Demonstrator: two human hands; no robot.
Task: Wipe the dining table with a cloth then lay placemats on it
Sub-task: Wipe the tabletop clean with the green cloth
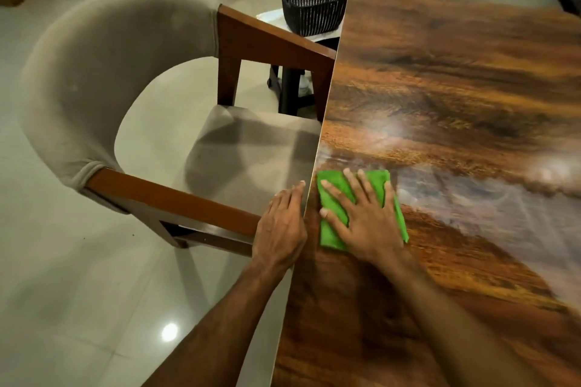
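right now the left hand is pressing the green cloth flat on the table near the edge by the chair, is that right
Not quite. The right hand is the one pressing the green cloth flat on the table near the edge by the chair. The left hand rests at the table's edge, off the cloth. The head view shows this.

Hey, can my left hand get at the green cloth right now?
Probably yes. The left hand rests at the table edge right beside the green cloth, nothing between them. The right hand lies flat over most of it, leaving its left strip bare.
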